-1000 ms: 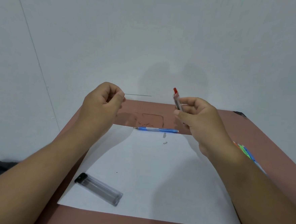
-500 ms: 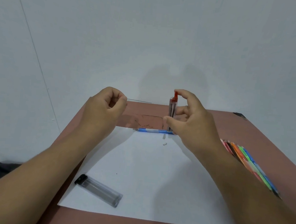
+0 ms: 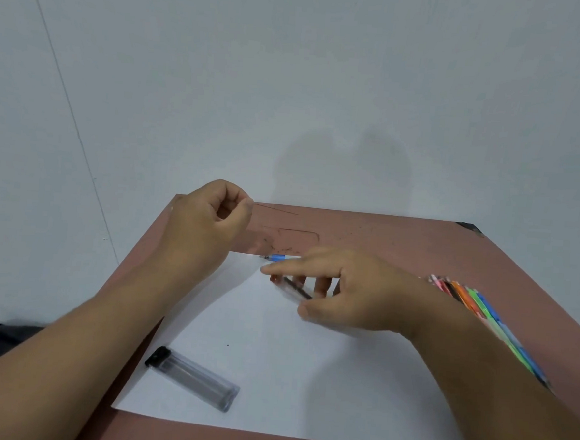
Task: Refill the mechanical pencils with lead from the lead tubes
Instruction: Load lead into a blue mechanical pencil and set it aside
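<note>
A: Holding one lead [image 3: 275,208], frame centre, pinched in the left hand [image 3: 209,228]. Right hand [image 3: 342,288] grips the lead tube [image 3: 294,289] low over the paper [image 3: 272,356]

B: Step?

A: Probably parking the tube. Next: pick up blue pencil [image 3: 275,258], feed lead in

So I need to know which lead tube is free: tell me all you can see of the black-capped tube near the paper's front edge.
The black-capped lead tube is a clear, plastic-looking flat case with a black cap at its far-left end. It lies flat and diagonal on the white paper near the front-left corner. Dark contents show faintly inside, too blurred to count. No hand touches it.
</note>
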`<state>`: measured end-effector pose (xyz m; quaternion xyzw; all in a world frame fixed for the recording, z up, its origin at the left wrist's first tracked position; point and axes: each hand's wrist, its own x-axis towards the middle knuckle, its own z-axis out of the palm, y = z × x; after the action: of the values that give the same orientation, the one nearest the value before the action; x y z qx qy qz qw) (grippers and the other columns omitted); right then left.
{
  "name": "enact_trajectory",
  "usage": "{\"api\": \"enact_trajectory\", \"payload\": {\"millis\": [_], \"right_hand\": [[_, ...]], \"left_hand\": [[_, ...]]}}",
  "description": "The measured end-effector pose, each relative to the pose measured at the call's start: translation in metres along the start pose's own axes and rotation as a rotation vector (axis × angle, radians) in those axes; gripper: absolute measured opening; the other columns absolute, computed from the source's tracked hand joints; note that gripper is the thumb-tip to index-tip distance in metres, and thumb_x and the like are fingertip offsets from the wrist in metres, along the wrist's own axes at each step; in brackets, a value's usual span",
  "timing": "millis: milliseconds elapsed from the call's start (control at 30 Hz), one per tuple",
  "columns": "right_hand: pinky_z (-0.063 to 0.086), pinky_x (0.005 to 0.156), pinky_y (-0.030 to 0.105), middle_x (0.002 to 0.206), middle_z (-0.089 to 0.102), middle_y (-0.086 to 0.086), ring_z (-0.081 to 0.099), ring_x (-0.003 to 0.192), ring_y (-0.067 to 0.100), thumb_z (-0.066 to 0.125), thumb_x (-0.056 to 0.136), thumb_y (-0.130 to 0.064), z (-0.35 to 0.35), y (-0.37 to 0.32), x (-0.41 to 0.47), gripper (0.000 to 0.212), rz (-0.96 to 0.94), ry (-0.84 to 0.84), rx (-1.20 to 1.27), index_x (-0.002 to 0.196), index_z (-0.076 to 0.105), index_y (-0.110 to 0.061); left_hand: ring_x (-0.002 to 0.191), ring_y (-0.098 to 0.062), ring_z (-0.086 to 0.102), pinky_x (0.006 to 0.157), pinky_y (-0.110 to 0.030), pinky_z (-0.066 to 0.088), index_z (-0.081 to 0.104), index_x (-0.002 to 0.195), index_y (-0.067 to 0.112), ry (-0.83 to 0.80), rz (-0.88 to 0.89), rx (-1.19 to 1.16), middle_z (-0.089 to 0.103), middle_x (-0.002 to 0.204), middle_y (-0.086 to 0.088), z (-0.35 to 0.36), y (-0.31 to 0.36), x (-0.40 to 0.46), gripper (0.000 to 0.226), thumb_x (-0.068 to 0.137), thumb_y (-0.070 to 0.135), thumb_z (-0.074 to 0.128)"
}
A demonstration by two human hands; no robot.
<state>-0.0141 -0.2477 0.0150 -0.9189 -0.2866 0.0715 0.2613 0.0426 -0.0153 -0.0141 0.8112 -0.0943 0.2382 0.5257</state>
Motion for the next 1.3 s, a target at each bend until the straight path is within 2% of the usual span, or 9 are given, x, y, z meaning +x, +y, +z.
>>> {"api": "enact_trajectory", "payload": {"millis": [133,233,333,567,733,867,967,1067,1300], "right_hand": [[0.051,0.08,0.02,0.109,0.061,-0.038,0.059,0.098,-0.003,0.071,0.087,-0.045,-0.005,-0.002,-0.002,0.052,0.044,-0.07,-0.098,0.117,0.048,-0.081],[0.045,0.072,0.02,0.086,0.065,-0.033,0.06,0.084,-0.004,0.071,0.088,-0.048,-0.004,0.005,-0.001,0.028,0.051,0.271,-0.134,0.114,0.069,-0.057],[0.047,0.072,0.023,0.078,0.059,-0.024,0.056,0.076,-0.002,0.071,0.091,-0.035,-0.003,0.01,0.004,0.021,0.054,0.575,-0.151,0.111,0.073,-0.041],[0.05,0.072,0.03,0.084,0.06,-0.016,0.055,0.077,0.005,0.068,0.093,-0.027,0.0,0.008,0.009,0.011,0.052,0.638,-0.235,0.094,0.077,-0.033],[0.052,0.071,0.03,0.08,0.062,-0.015,0.056,0.074,0.006,0.069,0.093,-0.024,-0.004,0.011,0.007,0.012,0.102,0.718,-0.219,0.089,0.077,-0.031],[0.057,0.072,0.035,0.078,0.068,-0.016,0.063,0.075,0.007,0.069,0.092,-0.023,-0.006,0.014,0.007,0.012,0.186,0.789,-0.136,0.085,0.076,-0.029],[0.058,0.07,0.031,0.075,0.069,-0.018,0.065,0.074,0.004,0.07,0.092,-0.026,-0.005,0.014,0.008,0.01,0.211,0.816,-0.042,0.086,0.077,-0.03],[0.057,0.068,0.027,0.073,0.069,-0.02,0.065,0.073,0.002,0.071,0.091,-0.026,-0.005,0.013,0.008,0.009,0.204,0.84,-0.014,0.085,0.076,-0.031],[0.048,0.062,0.009,0.077,0.071,-0.022,0.067,0.074,-0.002,0.073,0.089,-0.025,-0.006,0.013,0.007,0.014,0.192,0.915,0.225,0.078,0.074,-0.034]], "left_hand": [[0.067,0.001,0.055,0.061,-0.01,0.041,0.065,0.078,0.03,-0.041,0.078,0.069,0.065,0.078,0.016,0.002,0.006,-0.004,0.018,0.095,0.026,0.064],[0.069,-0.01,0.056,0.059,-0.008,0.042,0.066,0.079,0.03,-0.086,0.146,0.092,0.065,0.08,0.01,0.004,0.012,-0.008,0.017,0.095,0.027,0.065],[0.07,-0.01,0.058,0.059,-0.008,0.041,0.065,0.079,0.032,-0.112,0.25,0.129,0.065,0.076,0.01,0.007,0.017,-0.011,0.017,0.094,0.025,0.067],[0.067,-0.009,0.058,0.059,-0.013,0.041,0.065,0.08,0.029,-0.117,0.437,0.123,0.062,0.071,0.013,0.02,0.023,-0.016,0.011,0.091,0.029,0.066],[0.089,-0.003,0.062,0.07,-0.017,0.046,0.067,0.093,0.038,-0.226,0.255,0.048,0.068,0.091,0.019,0.027,0.013,-0.008,0.02,0.097,0.049,0.052],[0.093,0.006,0.061,0.083,-0.029,0.053,0.072,0.106,0.037,-0.422,0.124,0.315,0.068,0.097,0.025,0.033,-0.005,0.0,0.018,0.093,0.047,0.064],[0.089,0.001,0.061,0.077,-0.031,0.054,0.075,0.1,0.037,-0.49,0.18,0.409,0.067,0.091,0.02,0.036,-0.007,0.001,0.016,0.089,0.044,0.066],[0.096,-0.007,0.058,0.082,-0.032,0.05,0.079,0.098,0.031,-0.489,0.284,0.493,0.068,0.093,0.014,0.039,-0.007,0.001,0.013,0.092,0.034,0.068],[0.074,-0.006,0.057,0.062,-0.027,0.041,0.068,0.086,0.033,-0.393,0.113,0.42,0.065,0.078,0.014,0.035,-0.01,0.006,0.013,0.096,0.027,0.063]]}}
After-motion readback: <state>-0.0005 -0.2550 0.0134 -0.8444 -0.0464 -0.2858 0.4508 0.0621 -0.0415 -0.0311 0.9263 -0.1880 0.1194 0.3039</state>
